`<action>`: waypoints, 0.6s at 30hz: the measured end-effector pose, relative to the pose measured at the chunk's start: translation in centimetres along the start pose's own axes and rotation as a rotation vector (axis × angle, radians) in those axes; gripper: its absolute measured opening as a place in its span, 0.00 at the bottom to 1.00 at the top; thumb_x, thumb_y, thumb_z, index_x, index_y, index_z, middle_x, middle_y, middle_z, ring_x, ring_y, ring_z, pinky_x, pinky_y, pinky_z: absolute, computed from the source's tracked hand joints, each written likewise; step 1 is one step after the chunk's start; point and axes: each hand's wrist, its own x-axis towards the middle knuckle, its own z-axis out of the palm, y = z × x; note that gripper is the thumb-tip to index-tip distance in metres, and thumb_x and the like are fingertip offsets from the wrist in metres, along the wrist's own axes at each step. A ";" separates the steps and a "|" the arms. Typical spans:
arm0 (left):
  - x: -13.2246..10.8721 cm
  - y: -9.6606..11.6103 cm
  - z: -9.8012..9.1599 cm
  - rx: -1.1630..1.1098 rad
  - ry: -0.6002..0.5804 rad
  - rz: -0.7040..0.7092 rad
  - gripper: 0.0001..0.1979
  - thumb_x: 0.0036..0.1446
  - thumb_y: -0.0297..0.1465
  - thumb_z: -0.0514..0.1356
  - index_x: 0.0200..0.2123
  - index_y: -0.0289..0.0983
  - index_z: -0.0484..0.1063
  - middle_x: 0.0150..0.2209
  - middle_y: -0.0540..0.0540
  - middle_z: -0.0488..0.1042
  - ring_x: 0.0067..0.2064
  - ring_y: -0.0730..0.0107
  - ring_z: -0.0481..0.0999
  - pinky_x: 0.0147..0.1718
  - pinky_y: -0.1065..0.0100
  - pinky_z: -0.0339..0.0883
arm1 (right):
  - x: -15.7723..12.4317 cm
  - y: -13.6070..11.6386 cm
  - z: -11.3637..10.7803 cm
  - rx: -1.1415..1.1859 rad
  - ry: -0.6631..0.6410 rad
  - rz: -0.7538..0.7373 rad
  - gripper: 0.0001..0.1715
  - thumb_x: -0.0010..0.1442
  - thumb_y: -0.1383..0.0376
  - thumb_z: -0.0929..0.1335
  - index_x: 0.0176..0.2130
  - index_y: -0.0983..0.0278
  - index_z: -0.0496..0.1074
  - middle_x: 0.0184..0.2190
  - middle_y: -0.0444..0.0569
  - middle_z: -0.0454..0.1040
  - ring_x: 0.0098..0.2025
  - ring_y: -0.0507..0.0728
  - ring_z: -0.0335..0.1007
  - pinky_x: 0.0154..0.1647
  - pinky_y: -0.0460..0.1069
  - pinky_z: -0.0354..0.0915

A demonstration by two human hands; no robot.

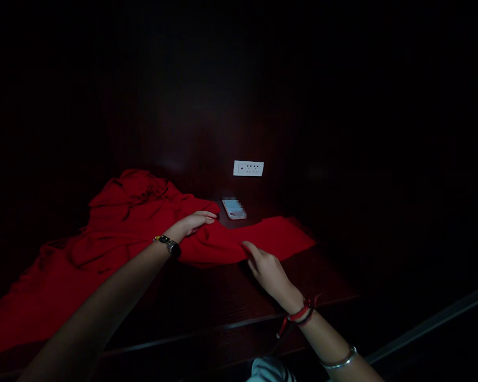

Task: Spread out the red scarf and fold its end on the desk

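A long red scarf [123,228] with fringed ends lies spread and rumpled over a dark wooden surface, heaped higher on the left. My left hand [197,222] is closed on its upper edge, near the middle. At the lower edge, further right, my right hand [266,268] grips the cloth between thumb and fingers; some of those fingertips are hidden. Between the two hands the scarf makes a narrow band, and its flatter end stretches out to the right.
A phone [234,208] with a lit, blurred screen lies behind the scarf. Above it, a white wall socket [248,168] is set in the dark back panel. The front edge of the wooden surface [239,321] runs below my hands. Deep shadow hides the sides.
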 end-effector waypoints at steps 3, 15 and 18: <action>-1.1 0.9 0.8 0.102 0.107 0.059 0.19 0.53 0.28 0.51 0.50 0.32 0.60 0.47 0.41 0.67 0.48 0.66 0.66 0.47 0.65 0.59 | 0.0 1.0 0.7 0.105 -0.003 -0.015 0.25 0.57 0.72 0.58 0.54 0.64 0.56 0.39 0.51 0.72 0.38 0.54 0.70 0.35 0.45 0.63; -15.0 0.8 -1.1 0.836 -0.186 0.008 0.23 0.54 0.45 0.50 0.48 0.37 0.65 0.49 0.39 0.66 0.47 0.57 0.67 0.42 0.64 0.61 | -0.6 1.2 1.8 -0.174 -0.119 -0.214 0.16 0.60 0.69 0.58 0.47 0.65 0.64 0.31 0.52 0.73 0.32 0.55 0.69 0.32 0.46 0.60; -13.6 1.5 -1.7 0.774 -0.252 0.000 0.18 0.59 0.39 0.45 0.45 0.38 0.68 0.45 0.43 0.70 0.46 0.63 0.69 0.43 0.67 0.60 | -0.8 0.9 1.4 -0.108 -0.147 -0.307 0.15 0.60 0.68 0.58 0.45 0.64 0.66 0.32 0.52 0.73 0.34 0.54 0.69 0.34 0.46 0.60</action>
